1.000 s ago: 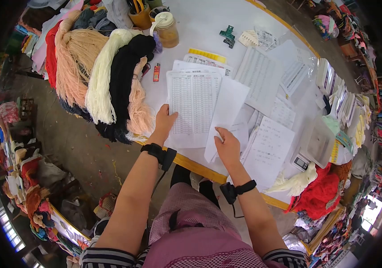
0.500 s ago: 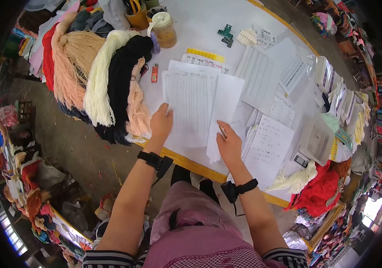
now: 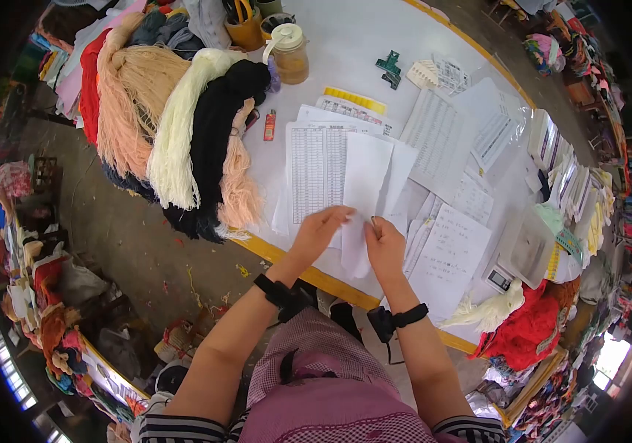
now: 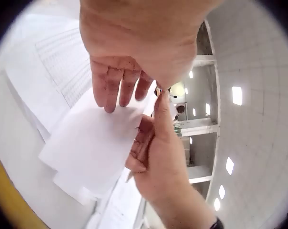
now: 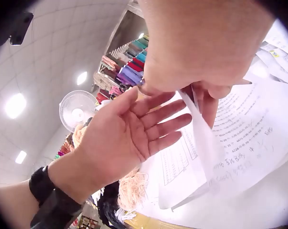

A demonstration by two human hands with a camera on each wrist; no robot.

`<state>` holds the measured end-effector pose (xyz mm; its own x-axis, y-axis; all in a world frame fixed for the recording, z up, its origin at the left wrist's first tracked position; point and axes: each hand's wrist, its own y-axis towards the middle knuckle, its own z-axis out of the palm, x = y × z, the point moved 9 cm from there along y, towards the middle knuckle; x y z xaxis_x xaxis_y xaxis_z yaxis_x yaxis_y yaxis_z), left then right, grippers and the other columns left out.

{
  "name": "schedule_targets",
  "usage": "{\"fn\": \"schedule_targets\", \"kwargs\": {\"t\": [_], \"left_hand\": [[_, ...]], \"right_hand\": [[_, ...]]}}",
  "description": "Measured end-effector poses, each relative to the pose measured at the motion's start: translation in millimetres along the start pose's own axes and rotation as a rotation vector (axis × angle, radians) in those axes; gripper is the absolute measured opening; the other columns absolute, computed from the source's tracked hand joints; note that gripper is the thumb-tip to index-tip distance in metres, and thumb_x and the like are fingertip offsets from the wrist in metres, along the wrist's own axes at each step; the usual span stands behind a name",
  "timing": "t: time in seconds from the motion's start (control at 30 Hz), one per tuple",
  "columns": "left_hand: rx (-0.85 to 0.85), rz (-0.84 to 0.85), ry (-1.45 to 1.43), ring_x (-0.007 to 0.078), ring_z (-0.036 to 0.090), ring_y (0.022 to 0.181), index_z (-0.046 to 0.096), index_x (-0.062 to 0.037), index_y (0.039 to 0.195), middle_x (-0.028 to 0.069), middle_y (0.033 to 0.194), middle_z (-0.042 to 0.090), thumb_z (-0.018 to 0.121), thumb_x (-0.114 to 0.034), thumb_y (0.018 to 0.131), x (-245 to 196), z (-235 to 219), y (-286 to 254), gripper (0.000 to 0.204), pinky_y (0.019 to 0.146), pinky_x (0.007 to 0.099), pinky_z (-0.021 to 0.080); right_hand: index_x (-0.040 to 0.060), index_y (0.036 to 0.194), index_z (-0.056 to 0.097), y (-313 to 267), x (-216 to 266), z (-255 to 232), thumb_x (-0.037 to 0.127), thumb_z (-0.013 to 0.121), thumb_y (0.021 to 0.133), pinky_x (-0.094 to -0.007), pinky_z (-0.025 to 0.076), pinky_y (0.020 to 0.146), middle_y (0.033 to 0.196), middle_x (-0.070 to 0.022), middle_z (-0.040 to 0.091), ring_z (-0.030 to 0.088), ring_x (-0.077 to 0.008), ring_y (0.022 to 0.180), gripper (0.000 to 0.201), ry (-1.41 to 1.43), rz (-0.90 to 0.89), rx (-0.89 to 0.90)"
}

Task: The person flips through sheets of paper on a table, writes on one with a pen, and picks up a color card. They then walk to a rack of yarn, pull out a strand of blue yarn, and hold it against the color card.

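Observation:
My right hand [image 3: 385,247] pinches the lower right edge of a folded white sheet [image 3: 364,166], its fingers curled. A slim pointed thing, perhaps a pen, sticks out from that right hand [image 5: 201,52] in the right wrist view. Fingers extended, my left hand [image 3: 321,235] lies over the sheet's lower left part, close beside the right fingertips. The left wrist view has the left hand [image 4: 129,52] above the white paper [image 4: 96,138], its fingers fairly straight. Under the folded sheet is a printed table sheet [image 3: 312,166].
Yarn hanks [image 3: 172,155] lie at the table's left, near a red lighter [image 3: 269,125] and a lidded jar [image 3: 290,59]. A green clip [image 3: 388,69] is farther back. Handwritten sheets [image 3: 449,255], a scale [image 3: 499,279] and red yarn [image 3: 523,325] are to the right.
My left hand has left the printed sheets' left edge and moved right, beside the right hand. The folded white sheet now covers the right part of the printed sheet.

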<state>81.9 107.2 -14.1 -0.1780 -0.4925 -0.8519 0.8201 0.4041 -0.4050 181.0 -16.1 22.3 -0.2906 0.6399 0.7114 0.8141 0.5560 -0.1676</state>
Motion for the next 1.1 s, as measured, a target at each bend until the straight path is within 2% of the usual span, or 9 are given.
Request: {"fn": "schedule_targets", "kwargs": {"t": [0.07, 0.1, 0.17, 0.3, 0.47, 0.57, 0.7, 0.77, 1.1], "left_hand": [[-0.395, 0.226, 0.578, 0.0258, 0.063, 0.097, 0.060, 0.0016, 0.112, 0.0156, 0.108, 0.064, 0.069, -0.011, 0.086, -16, -49, 1, 0.031, 0.086, 0.0359, 0.050], [-0.395, 0.226, 0.579, 0.0258, 0.063, 0.097, 0.060, 0.0016, 0.112, 0.0156, 0.108, 0.064, 0.069, -0.011, 0.086, -12, -58, 3, 0.031, 0.086, 0.0359, 0.050], [-0.742, 0.199, 1.120, 0.0373, 0.058, 0.101, 0.051, 0.0035, 0.117, 0.0231, 0.113, 0.059, 0.075, -0.010, 0.077, -23, -86, -11, 0.048, 0.089, 0.0419, 0.047], [-0.704, 0.124, 1.169, 0.0378, 0.055, 0.106, 0.043, 0.0025, 0.120, 0.0241, 0.111, 0.057, 0.078, -0.008, 0.071, -17, -91, -9, 0.061, 0.089, 0.0423, 0.045], [-0.655, -0.068, 0.798, 0.0323, 0.062, 0.078, 0.046, -0.0018, 0.121, 0.0141, 0.086, 0.064, 0.073, -0.006, 0.075, -6, -101, -8, 0.053, 0.072, 0.0392, 0.049], [-0.678, 0.080, 0.805, 0.0225, 0.057, 0.064, 0.055, -0.0010, 0.109, 0.0075, 0.072, 0.058, 0.073, -0.009, 0.078, -8, -105, -10, 0.036, 0.062, 0.0329, 0.047], [-0.641, 0.077, 0.858, 0.0196, 0.053, 0.062, 0.060, 0.0018, 0.094, 0.0081, 0.068, 0.056, 0.069, -0.010, 0.083, 2, -115, -9, 0.019, 0.060, 0.0318, 0.045], [-0.667, 0.077, 0.794, 0.0229, 0.060, 0.064, 0.063, 0.0044, 0.089, 0.0131, 0.072, 0.064, 0.067, -0.012, 0.083, 5, -120, -11, 0.018, 0.062, 0.0343, 0.048], [-0.616, 0.035, 0.509, 0.0152, 0.057, 0.062, 0.066, 0.0039, 0.100, 0.0116, 0.070, 0.063, 0.066, -0.011, 0.086, 20, -123, -10, 0.020, 0.060, 0.0281, 0.046]], "right_hand": [[0.0030, 0.094, 0.064, -1, -5, -9, 0.014, 0.064, 0.087, -0.0391, 0.048, 0.061, 0.078, -0.0174, 0.062, 0.061, -0.0338, 0.068, 0.013, -0.006, -0.003, -0.053], [0.0035, 0.096, 0.064, -3, -6, -15, 0.012, 0.065, 0.087, -0.0392, 0.048, 0.060, 0.078, -0.0172, 0.062, 0.061, -0.0339, 0.067, 0.012, -0.012, -0.007, -0.103], [0.0031, 0.099, 0.064, -6, -1, -26, 0.010, 0.064, 0.087, -0.0383, 0.048, 0.061, 0.079, -0.0179, 0.062, 0.060, -0.0334, 0.067, 0.014, 0.016, -0.044, -0.154], [0.0018, 0.102, 0.063, -9, -12, -37, 0.009, 0.064, 0.087, -0.0388, 0.049, 0.064, 0.084, -0.0190, 0.062, 0.062, -0.0344, 0.072, 0.017, 0.060, 0.003, -0.199], [0.0012, 0.106, 0.062, -10, -19, -44, 0.008, 0.063, 0.088, -0.0400, 0.050, 0.065, 0.086, -0.0199, 0.063, 0.063, -0.0370, 0.076, 0.020, -0.031, -0.030, -0.230], [0.0010, 0.108, 0.061, -10, -15, -47, 0.007, 0.062, 0.088, -0.0400, 0.050, 0.065, 0.087, -0.0210, 0.063, 0.062, -0.0383, 0.075, 0.021, -0.013, -0.051, -0.211], [0.0010, 0.108, 0.061, -10, -11, -47, 0.007, 0.062, 0.088, -0.0404, 0.050, 0.065, 0.087, -0.0219, 0.062, 0.062, -0.0394, 0.076, 0.021, -0.009, -0.101, -0.225], [0.0010, 0.108, 0.060, -10, -10, -46, 0.007, 0.062, 0.088, -0.0406, 0.050, 0.066, 0.087, -0.0221, 0.062, 0.062, -0.0397, 0.076, 0.021, -0.023, -0.112, -0.227], [0.0015, 0.111, 0.061, -4, 7, -33, 0.008, 0.061, 0.089, -0.0395, 0.052, 0.069, 0.090, -0.0230, 0.064, 0.065, -0.0387, 0.079, 0.022, 0.056, -0.051, -0.156]]}}
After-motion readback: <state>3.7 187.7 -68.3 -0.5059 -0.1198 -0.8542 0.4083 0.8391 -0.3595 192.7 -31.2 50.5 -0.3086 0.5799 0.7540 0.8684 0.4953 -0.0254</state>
